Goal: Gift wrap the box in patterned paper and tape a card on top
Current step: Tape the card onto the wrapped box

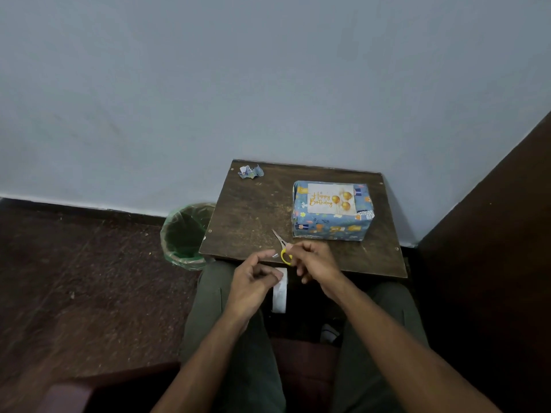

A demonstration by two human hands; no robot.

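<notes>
The box (331, 226), wrapped in blue patterned paper, stands on the right half of the small wooden table (247, 210). A white "Happy Birthday" card (331, 199) with gold balloons lies flat on its top. My right hand (313, 260) holds small yellow-handled scissors (282, 245) just in front of the box, blades pointing up and left. My left hand (256, 278) holds a roll of clear tape (280, 293) over my lap, with a short piece of tape (275, 255) at its fingertips, close to the scissors.
A crumpled scrap of patterned paper (251, 172) lies at the table's far left corner. A green-lined waste bin (186, 235) stands on the floor left of the table. A blue wall is right behind, and a dark wooden panel (492, 234) rises at the right.
</notes>
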